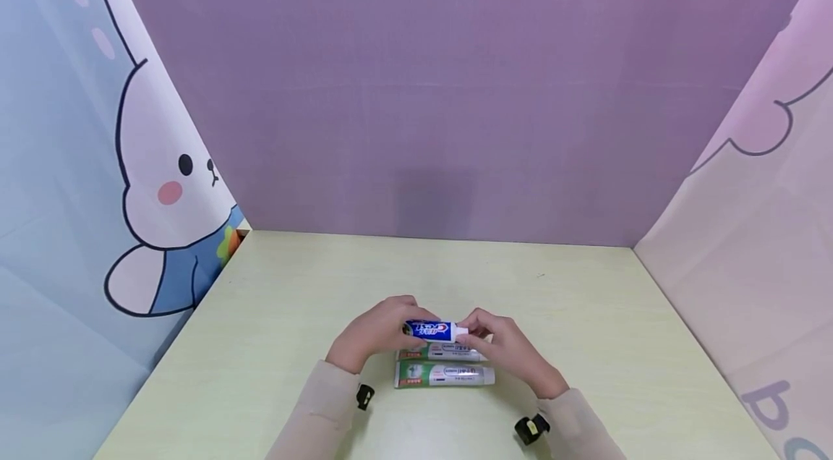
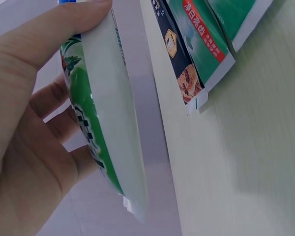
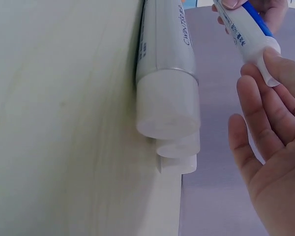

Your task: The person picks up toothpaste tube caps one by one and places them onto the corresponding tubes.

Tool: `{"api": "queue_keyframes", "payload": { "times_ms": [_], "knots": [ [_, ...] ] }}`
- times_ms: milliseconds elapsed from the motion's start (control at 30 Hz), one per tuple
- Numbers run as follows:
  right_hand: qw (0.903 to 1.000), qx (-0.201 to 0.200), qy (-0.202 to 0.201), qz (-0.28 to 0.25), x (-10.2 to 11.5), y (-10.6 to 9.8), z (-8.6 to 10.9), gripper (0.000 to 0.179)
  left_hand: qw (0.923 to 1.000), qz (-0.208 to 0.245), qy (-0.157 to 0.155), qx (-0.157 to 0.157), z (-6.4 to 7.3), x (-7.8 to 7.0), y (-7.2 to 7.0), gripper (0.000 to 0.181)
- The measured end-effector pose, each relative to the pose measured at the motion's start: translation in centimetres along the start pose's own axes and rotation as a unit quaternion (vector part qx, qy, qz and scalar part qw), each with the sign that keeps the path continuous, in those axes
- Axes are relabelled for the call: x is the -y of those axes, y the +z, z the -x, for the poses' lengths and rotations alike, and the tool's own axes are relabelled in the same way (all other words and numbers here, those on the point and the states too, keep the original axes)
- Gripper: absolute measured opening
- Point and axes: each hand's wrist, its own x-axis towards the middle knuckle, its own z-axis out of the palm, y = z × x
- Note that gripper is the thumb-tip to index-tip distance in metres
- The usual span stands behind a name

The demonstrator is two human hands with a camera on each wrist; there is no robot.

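Between both hands, above the table, is a blue-and-white toothpaste tube (image 1: pixel 429 330). My left hand (image 1: pixel 379 331) grips its crimped-end half with thumb on one face and fingers behind. At the white cap, my right hand (image 1: pixel 510 350) pinches with thumb and fingertips. In the left wrist view the held tube (image 2: pixel 113 98) shows a white back and a green, leafy side. Below lie two green-and-white toothpaste tubes, a nearer tube (image 1: pixel 445 375) and a partly covered tube (image 1: pixel 449 353). A third, dark-ended toothpaste tube (image 2: pixel 174 54) lies beside them, hidden in the head view.
The pale wooden table (image 1: pixel 293 279) reaches back to a purple panel (image 1: pixel 416 98). A rabbit-printed cloth (image 1: pixel 176 156) hangs on the left, and a pink-and-white cloth (image 1: pixel 748 250) on the right. White caps (image 3: pixel 168 105) of the lying tubes all point the same way.
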Motion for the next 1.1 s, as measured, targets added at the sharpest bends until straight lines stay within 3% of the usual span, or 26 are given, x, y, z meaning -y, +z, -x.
{"api": "queue_keyframes", "payload": {
  "times_ms": [167, 300, 500, 700, 1100],
  "knots": [
    [0.9999, 0.009, -0.012, 0.000, 1.8, -0.5, 0.2, 0.007, 1.0000, -0.001, -0.005, 0.000, -0.1, 0.0, 0.1, 0.039],
    [0.9999, -0.001, -0.015, 0.005, 2.0, -0.5, 0.3, 0.007, 1.0000, 0.001, -0.005, -0.003, -0.1, 0.0, 0.2, 0.039],
    [0.9991, -0.024, -0.033, -0.007, 0.0, -0.1, 0.2, 0.008, 0.9999, 0.010, -0.004, -0.014, -0.1, 0.0, 0.3, 0.038],
    [0.9980, -0.048, -0.040, -0.011, -2.7, 0.0, 0.2, 0.009, 0.9991, 0.005, -0.036, -0.023, 0.4, 0.5, -0.2, 0.041],
    [0.9971, -0.067, -0.035, -0.013, -3.9, -1.7, 0.8, 0.009, 0.9969, -0.007, -0.048, -0.062, 2.6, 3.0, -1.4, 0.046]
  ]
}}
